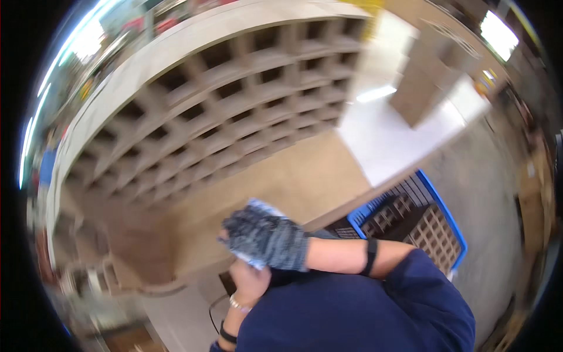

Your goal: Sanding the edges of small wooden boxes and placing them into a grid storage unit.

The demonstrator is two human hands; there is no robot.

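Observation:
My right hand (267, 239), in a grey knit glove, lies across the front of my body over my bare left hand (251, 280). A thin white and light-blue piece (267, 206), cloth or film, shows along the edges of the glove. The right fingers look curled onto it. My left fingers are bent against its underside, mostly hidden by the glove and blurred. Just beyond both hands is the bare brown tabletop (293, 182). Behind it stands a large stack of cardboard divider grids (234, 100) with rows of square cells.
A blue plastic crate (460, 234) at the right holds more cardboard grids (435, 234). A tall folded cardboard piece (425, 79) stands on a white sheet (369, 146) at the far right of the table. Brown cardboard (132, 234) lies at the left. Concrete floor (487, 193) shows beyond the crate.

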